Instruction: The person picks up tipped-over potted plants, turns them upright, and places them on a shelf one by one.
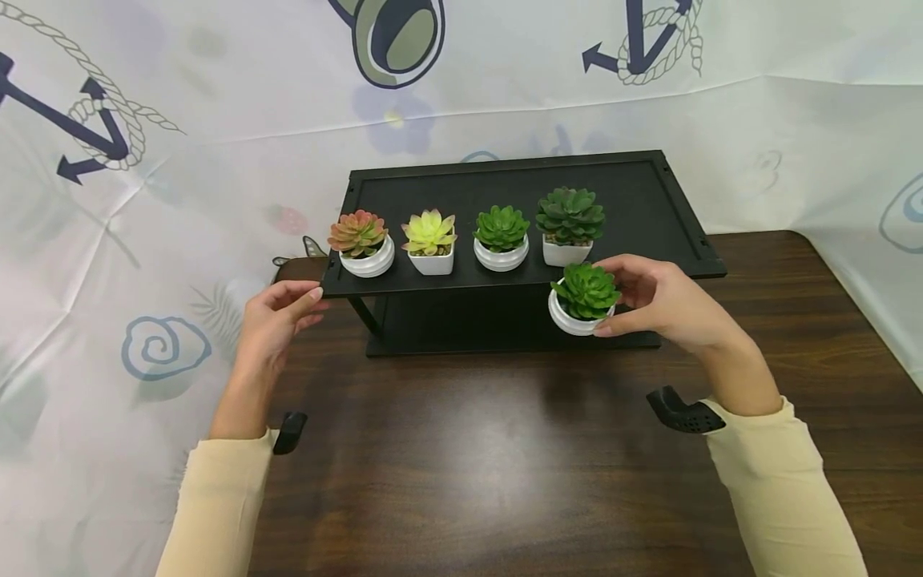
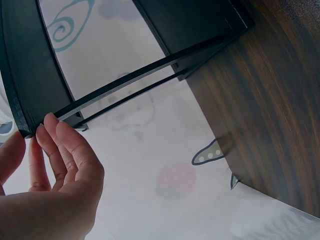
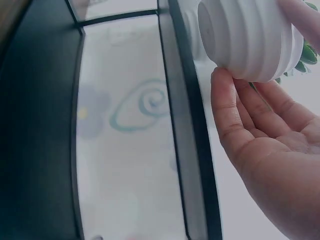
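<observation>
My right hand (image 1: pixel 652 300) grips a green succulent in a round white pot (image 1: pixel 574 322), held in front of the shelf's front edge. In the right wrist view the ribbed white pot (image 3: pixel 245 37) is between thumb and fingers. My left hand (image 1: pixel 281 316) pinches the front left corner of the black two-tier shelf (image 1: pixel 461 188); the left wrist view shows its fingertips at that corner. On the top board stand a red-orange succulent (image 1: pixel 358 232), a yellow-green succulent (image 1: pixel 429 232), a green succulent (image 1: pixel 501 228) and a dark green succulent (image 1: pixel 570 216), all in white pots.
The shelf's lower board (image 1: pixel 461 324) lies close above a dark wooden table (image 1: pixel 461 449). Behind and to the left hangs a white patterned cloth (image 1: pixel 252 104). A thin black side frame (image 2: pixel 125 80) joins the two boards on the left.
</observation>
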`<state>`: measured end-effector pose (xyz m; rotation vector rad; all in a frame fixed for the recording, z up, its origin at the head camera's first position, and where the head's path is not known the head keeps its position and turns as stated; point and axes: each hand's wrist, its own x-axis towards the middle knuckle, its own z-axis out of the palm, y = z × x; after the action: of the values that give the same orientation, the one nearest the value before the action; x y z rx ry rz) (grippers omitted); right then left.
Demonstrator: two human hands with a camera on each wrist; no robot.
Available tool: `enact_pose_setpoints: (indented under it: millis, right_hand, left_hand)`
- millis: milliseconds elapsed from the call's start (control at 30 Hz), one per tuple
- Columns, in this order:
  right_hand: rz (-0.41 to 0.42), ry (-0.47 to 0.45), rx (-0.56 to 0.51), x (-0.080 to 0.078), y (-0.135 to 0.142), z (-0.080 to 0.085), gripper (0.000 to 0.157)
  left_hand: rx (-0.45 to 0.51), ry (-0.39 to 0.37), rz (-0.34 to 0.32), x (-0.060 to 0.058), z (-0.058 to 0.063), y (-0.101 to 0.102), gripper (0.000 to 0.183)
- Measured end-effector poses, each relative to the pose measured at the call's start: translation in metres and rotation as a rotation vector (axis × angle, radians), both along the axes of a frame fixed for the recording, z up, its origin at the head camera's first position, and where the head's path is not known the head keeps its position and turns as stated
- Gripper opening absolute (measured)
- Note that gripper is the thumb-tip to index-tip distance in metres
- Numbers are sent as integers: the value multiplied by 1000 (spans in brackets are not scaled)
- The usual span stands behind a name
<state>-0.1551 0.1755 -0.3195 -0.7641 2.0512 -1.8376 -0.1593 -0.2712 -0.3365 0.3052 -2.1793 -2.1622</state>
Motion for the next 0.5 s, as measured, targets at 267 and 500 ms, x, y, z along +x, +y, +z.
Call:
enact_pose_setpoints:
  millis: [267,500]
  right_hand:
    - [-114,11,36,-5,34,15,53]
    - [-269,-1,87,-18,50,20,50]
  left_hand:
    - [-17,-12,5,0,0,-1,15]
    - [-13,-6,6,0,1,0,12]
